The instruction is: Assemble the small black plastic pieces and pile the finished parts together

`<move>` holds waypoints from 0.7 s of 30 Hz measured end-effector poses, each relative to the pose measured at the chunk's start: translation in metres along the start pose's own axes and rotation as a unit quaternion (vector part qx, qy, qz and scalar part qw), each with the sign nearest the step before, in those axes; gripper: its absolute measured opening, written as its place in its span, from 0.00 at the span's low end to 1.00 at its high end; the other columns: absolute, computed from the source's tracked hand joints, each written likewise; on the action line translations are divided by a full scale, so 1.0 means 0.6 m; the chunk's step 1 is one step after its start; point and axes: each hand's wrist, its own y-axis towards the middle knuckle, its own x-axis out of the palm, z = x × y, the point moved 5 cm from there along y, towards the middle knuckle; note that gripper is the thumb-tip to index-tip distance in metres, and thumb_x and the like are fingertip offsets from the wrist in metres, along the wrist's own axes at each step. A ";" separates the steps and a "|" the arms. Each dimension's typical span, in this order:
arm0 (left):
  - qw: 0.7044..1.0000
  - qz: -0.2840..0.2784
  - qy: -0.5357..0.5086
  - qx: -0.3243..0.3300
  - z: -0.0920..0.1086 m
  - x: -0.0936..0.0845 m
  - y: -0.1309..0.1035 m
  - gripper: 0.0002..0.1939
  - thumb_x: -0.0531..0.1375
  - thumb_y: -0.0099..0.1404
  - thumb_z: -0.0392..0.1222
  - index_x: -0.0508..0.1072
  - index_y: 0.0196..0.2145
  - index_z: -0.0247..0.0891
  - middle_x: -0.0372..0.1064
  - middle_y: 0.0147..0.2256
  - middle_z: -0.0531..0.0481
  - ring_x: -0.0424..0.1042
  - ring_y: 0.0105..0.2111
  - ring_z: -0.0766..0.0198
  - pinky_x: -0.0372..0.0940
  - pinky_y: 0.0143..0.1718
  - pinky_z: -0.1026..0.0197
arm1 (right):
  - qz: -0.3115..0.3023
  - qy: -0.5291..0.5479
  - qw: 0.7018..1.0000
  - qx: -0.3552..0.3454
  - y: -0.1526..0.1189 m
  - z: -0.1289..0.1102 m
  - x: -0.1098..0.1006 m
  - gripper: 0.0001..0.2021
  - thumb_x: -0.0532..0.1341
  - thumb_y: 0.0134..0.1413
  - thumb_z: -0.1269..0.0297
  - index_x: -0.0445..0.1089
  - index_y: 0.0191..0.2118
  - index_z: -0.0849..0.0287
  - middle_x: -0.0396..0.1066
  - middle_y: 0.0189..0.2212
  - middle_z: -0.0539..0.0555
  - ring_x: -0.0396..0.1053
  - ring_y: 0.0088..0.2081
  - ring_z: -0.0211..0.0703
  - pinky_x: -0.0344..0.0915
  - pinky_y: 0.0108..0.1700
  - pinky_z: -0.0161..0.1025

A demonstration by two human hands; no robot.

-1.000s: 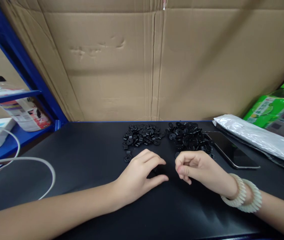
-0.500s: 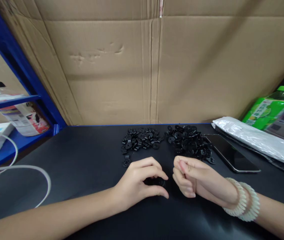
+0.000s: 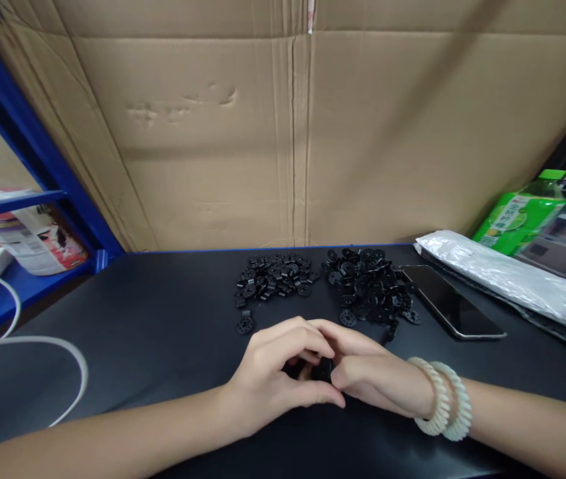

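Note:
My left hand [image 3: 275, 376] and my right hand [image 3: 367, 372] meet at the middle of the black table [image 3: 153, 332], fingertips together around a small black plastic part [image 3: 321, 369]. Most of that part is hidden by my fingers. Just behind my hands lie two heaps of small black parts: a left pile [image 3: 273, 276] of blocky pieces and a right pile [image 3: 370, 286] of round disc pieces. One loose round piece [image 3: 245, 325] lies in front of the left pile. My right wrist wears two pale bracelets [image 3: 442, 406].
A dark phone [image 3: 449, 303] lies right of the piles, beside a long silvery bag [image 3: 512, 279] and a green bottle [image 3: 519, 216]. A cardboard wall [image 3: 292, 133] closes the back. A blue shelf [image 3: 23, 279] and a white cable [image 3: 38, 346] are at the left.
My right hand has moved left and down to join my left hand; both now pinch the small black part between them. The view has shifted slightly.

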 end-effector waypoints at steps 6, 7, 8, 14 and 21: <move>0.998 -0.068 -0.005 -0.005 -0.001 0.013 0.000 0.09 0.68 0.55 0.36 0.76 0.35 0.35 0.71 0.35 0.46 0.71 0.32 0.64 0.68 0.28 0.68 | 0.001 -0.065 0.998 0.002 0.000 0.006 -0.010 0.29 0.52 0.29 0.81 0.63 0.45 0.58 0.65 0.35 0.49 0.63 0.38 0.40 0.59 0.37 0.36; 0.998 -0.068 -0.005 0.000 -0.002 0.014 -0.001 0.10 0.68 0.55 0.36 0.76 0.35 0.34 0.72 0.34 0.46 0.71 0.32 0.64 0.68 0.29 0.68 | -0.001 -0.084 0.996 0.001 0.000 0.005 -0.011 0.30 0.52 0.29 0.81 0.63 0.47 0.58 0.65 0.38 0.50 0.63 0.41 0.41 0.60 0.39 0.37; 0.998 -0.068 -0.004 0.007 -0.002 0.015 -0.001 0.10 0.69 0.54 0.36 0.76 0.35 0.34 0.72 0.33 0.46 0.71 0.32 0.64 0.68 0.29 0.68 | -0.002 -0.106 0.994 0.002 -0.001 0.004 -0.011 0.32 0.52 0.30 0.81 0.62 0.49 0.58 0.65 0.40 0.51 0.63 0.43 0.42 0.60 0.42 0.38; 0.997 -0.077 0.002 0.014 -0.004 0.024 0.000 0.08 0.69 0.54 0.34 0.75 0.31 0.29 0.70 0.29 0.47 0.66 0.25 0.69 0.65 0.24 0.70 | -0.029 -0.186 0.982 -0.004 -0.004 0.000 -0.010 0.34 0.51 0.38 0.79 0.53 0.57 0.60 0.63 0.42 0.53 0.64 0.43 0.43 0.61 0.45 0.43; 0.994 -0.096 -0.026 -0.044 -0.008 0.030 0.001 0.06 0.67 0.56 0.34 0.73 0.29 0.31 0.68 0.28 0.49 0.68 0.23 0.69 0.67 0.22 0.70 | -0.048 -0.189 0.981 -0.001 -0.006 0.003 -0.011 0.34 0.50 0.39 0.77 0.50 0.57 0.58 0.61 0.36 0.51 0.65 0.35 0.41 0.61 0.37 0.42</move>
